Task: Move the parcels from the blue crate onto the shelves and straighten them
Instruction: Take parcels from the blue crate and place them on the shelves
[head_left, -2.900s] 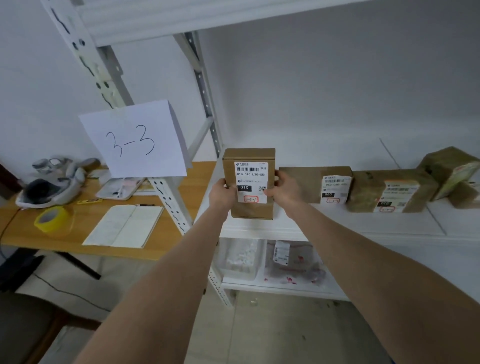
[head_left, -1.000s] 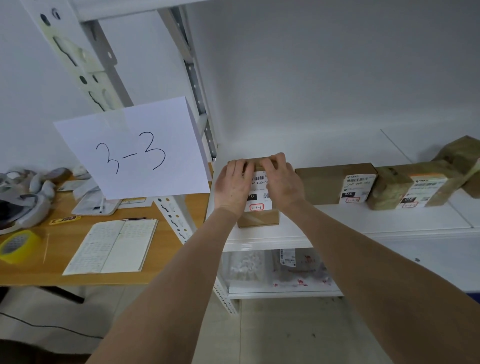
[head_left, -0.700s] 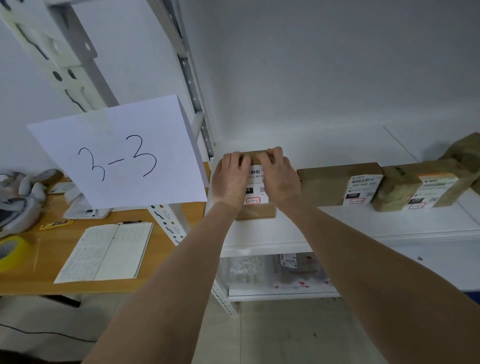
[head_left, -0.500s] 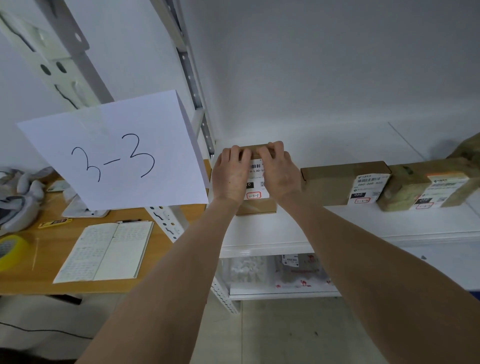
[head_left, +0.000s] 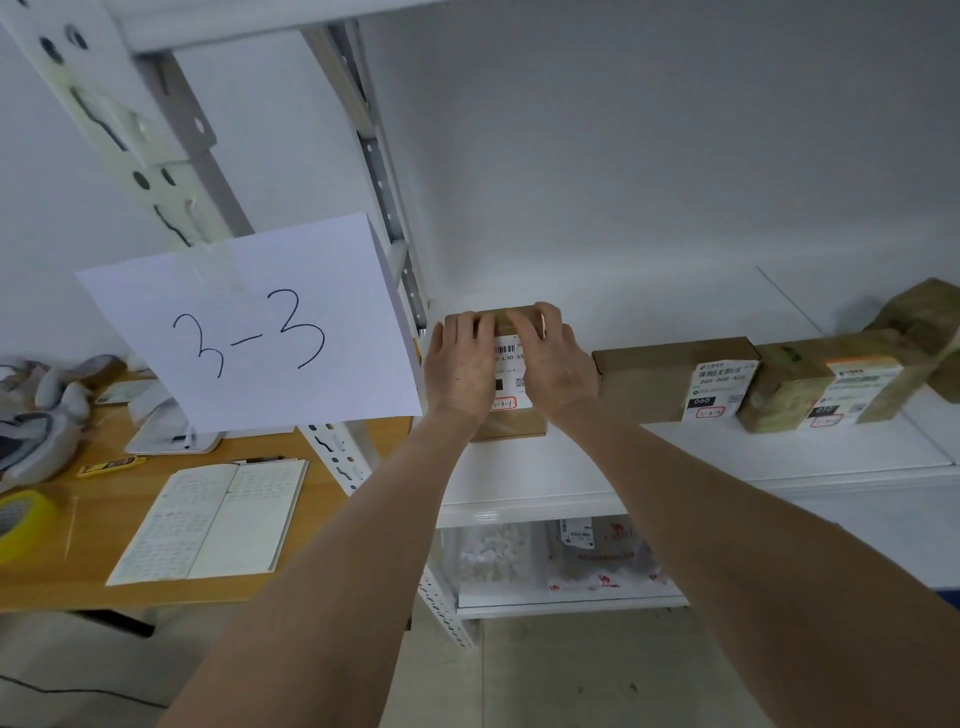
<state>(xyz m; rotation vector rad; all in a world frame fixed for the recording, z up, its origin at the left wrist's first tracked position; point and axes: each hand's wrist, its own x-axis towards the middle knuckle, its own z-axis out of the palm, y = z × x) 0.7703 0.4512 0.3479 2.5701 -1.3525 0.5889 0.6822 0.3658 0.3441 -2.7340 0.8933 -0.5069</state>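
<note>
A brown cardboard parcel (head_left: 510, 375) with a white barcode label stands upright at the left end of the white shelf (head_left: 623, 457). My left hand (head_left: 460, 366) and my right hand (head_left: 553, 358) press flat against its front, fingers curled over its top edge. To its right lie a long brown parcel (head_left: 670, 379) with a label, then a taped parcel (head_left: 826, 389), and a tilted one (head_left: 930, 322) at the far right. The blue crate is out of view.
A paper sign marked 3-3 (head_left: 254, 327) hangs on the rack's left upright (head_left: 332, 447). A wooden desk (head_left: 104, 545) at left holds an open notebook (head_left: 218, 519), yellow tape (head_left: 21, 525) and a headset. Bagged parcels (head_left: 587, 561) lie on the lower shelf.
I set the parcel I held up by its sides onto the shelf's left end. My hands shifted over its front and top, and it has slid slightly further back.
</note>
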